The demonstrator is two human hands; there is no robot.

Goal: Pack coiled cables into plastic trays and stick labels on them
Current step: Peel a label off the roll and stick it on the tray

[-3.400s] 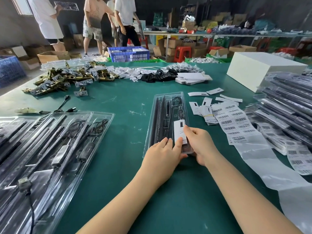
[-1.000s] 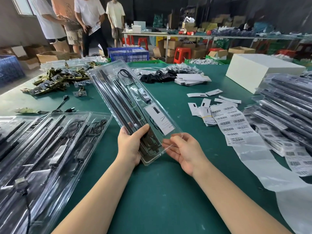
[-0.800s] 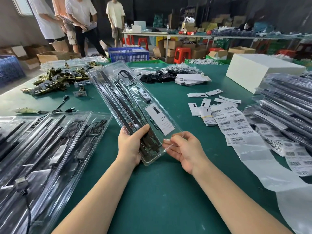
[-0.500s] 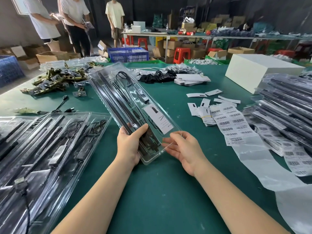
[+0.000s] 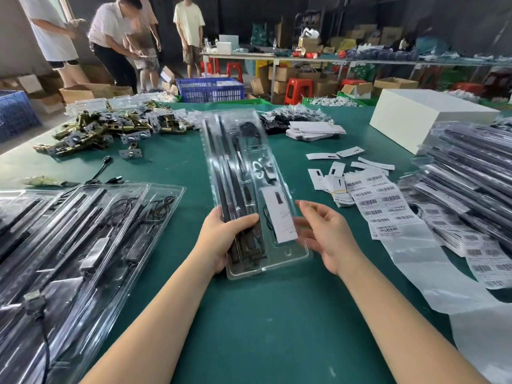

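Note:
A long clear plastic tray [image 5: 243, 173] is held above the green table, pointing away from me. It holds black strips, a coiled black cable [image 5: 249, 131] at its far end and a white card [image 5: 278, 214] near me. My left hand [image 5: 224, 239] grips the tray's near left part, thumb across the top. My right hand [image 5: 324, 234] is at the tray's near right edge with its fingers relaxed under it. Sheets of barcode labels [image 5: 385, 206] lie to the right.
Open filled trays [image 5: 83, 245] lie at my left. A stack of closed trays [image 5: 471, 178] fills the right side. Brass hardware [image 5: 102, 128], white cards [image 5: 313, 131] and a white box [image 5: 426, 117] sit farther back. People stand beyond the table.
The tray has swung from leaning far-left to pointing nearly straight away from me. My left hand keeps its grip; my right hand stays at the near right edge.

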